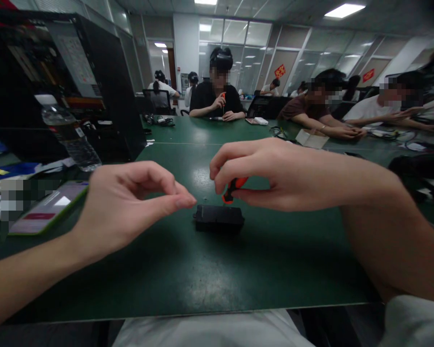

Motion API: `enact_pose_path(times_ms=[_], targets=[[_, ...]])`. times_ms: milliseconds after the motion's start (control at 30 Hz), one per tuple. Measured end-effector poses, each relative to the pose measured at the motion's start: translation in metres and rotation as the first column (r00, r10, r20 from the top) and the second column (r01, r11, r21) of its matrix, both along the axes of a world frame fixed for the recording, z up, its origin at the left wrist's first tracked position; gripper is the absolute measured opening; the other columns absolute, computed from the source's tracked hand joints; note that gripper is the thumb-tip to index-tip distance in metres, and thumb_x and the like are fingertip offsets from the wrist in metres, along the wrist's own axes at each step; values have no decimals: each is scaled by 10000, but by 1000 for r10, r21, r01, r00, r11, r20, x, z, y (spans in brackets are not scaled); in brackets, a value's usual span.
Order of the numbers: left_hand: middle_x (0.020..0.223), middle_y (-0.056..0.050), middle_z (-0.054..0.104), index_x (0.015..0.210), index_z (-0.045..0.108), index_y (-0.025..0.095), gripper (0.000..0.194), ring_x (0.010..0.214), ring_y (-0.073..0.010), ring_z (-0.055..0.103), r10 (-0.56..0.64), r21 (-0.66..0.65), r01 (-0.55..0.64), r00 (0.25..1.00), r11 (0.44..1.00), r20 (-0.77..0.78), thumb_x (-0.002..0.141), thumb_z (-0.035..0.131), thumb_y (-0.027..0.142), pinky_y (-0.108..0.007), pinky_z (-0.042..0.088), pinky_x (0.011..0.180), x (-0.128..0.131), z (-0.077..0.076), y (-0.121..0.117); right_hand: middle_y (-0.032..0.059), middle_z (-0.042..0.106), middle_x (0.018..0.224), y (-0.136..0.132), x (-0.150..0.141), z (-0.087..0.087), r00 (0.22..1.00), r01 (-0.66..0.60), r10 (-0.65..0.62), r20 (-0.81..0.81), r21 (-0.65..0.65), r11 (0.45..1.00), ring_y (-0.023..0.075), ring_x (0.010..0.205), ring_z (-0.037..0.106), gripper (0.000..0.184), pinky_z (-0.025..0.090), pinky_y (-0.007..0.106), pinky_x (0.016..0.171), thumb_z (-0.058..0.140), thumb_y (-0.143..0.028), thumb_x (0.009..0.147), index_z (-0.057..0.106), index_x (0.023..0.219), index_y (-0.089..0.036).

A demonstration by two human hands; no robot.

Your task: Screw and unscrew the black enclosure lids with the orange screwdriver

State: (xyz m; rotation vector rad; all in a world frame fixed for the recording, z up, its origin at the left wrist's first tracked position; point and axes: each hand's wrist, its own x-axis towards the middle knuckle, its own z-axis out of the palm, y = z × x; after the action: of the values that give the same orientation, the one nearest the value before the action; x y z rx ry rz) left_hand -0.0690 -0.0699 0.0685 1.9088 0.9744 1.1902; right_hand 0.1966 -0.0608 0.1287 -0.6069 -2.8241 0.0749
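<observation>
A small black plastic box (220,218) with a tab at each end lies on the green table (202,284) in front of me. My right hand (264,171) is above the box's right part, fingers curled round a screwdriver with an orange-and-black handle (231,189); its shaft is hard to make out. To the left of the box, my left hand (130,202) is closed in a pinch, thumb against fingertips, near the box's upper left corner. Whatever the pinch holds, if anything, is too small to see.
At left stand a clear water bottle (70,132) and a green-edged phone-like slab (48,209), beside a large dark cabinet (101,82). Across the table a person (217,96) holds an orange-handled tool. More people sit at right, near a white open box (311,139) and cables.
</observation>
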Motion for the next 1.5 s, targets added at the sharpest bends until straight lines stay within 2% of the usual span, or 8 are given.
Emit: enact_pose_path(times_ms=[200, 300, 400, 467, 567, 767, 1200, 1500], targets=[[811, -55, 793, 784, 732, 161, 213, 753, -209, 744, -120, -149, 102, 985, 984, -123, 829, 760, 367, -273, 568, 680, 27, -28, 37, 74, 643, 1097, -5, 8, -11, 996, 92, -90, -15, 124, 988, 139, 858, 600, 127, 460, 260, 726, 590, -267, 968, 678, 980, -176], [962, -61, 800, 973, 773, 162, 289, 905, -220, 742, -192, -38, 189, 952, 981, -236, 937, 634, 413, -312, 566, 846, 31, -44, 44, 78, 617, 1176, -6, 13, -16, 996, 85, -80, -50, 113, 990, 135, 909, 603, 153, 467, 250, 733, 539, -211, 975, 679, 1033, -188], [1224, -90, 747, 1264, 693, 178, 560, 1090, -279, 700, -250, 87, 314, 871, 945, -422, 827, 760, 522, -361, 529, 945, 43, -57, 46, 90, 601, 1252, -10, 18, -20, 994, 111, -109, -19, 166, 980, 155, 964, 620, 187, 480, 267, 750, 529, -218, 973, 689, 1069, -195], [1209, -87, 746, 1299, 670, 193, 666, 1043, -289, 704, -232, 119, 342, 817, 932, -529, 777, 787, 591, -357, 527, 865, 55, -64, 46, 93, 644, 1145, -11, 23, -27, 984, 160, -177, 29, 300, 940, 177, 916, 631, 198, 463, 291, 714, 541, -303, 994, 700, 1021, -189], [1016, -34, 777, 1114, 750, 215, 467, 878, -240, 712, -225, 118, 367, 761, 923, -609, 833, 740, 588, -313, 483, 735, 70, -73, 47, 59, 658, 872, -11, 37, -43, 968, 164, -231, 101, 442, 882, 155, 747, 611, 300, 391, 296, 610, 515, -398, 1024, 708, 922, -192], [1028, -30, 788, 1082, 764, 191, 426, 916, -208, 729, -235, 175, 391, 794, 904, -560, 878, 716, 562, -285, 484, 773, 71, -87, 50, -20, 518, 541, -2, 87, -77, 985, 161, -163, -51, 590, 791, 81, 481, 454, 354, 286, 284, 501, 603, -359, 984, 616, 671, -194], [936, -46, 789, 1047, 758, 167, 437, 822, -205, 737, -116, 374, 410, 788, 832, -605, 932, 645, 573, -289, 473, 712, 70, -97, 56, -26, 468, 513, 21, 105, -97, 979, 190, -130, -155, 484, 854, 72, 463, 398, 396, 263, 273, 495, 608, -254, 961, 550, 578, -178], [1006, -73, 785, 1119, 732, 172, 515, 873, -241, 733, -120, 335, 395, 780, 855, -614, 902, 650, 631, -319, 487, 764, 70, -96, 56, 17, 569, 592, 38, 96, -124, 958, 286, -281, -52, 206, 936, 95, 522, 461, 562, 293, 264, 553, 387, -503, 1056, 680, 707, -175]])
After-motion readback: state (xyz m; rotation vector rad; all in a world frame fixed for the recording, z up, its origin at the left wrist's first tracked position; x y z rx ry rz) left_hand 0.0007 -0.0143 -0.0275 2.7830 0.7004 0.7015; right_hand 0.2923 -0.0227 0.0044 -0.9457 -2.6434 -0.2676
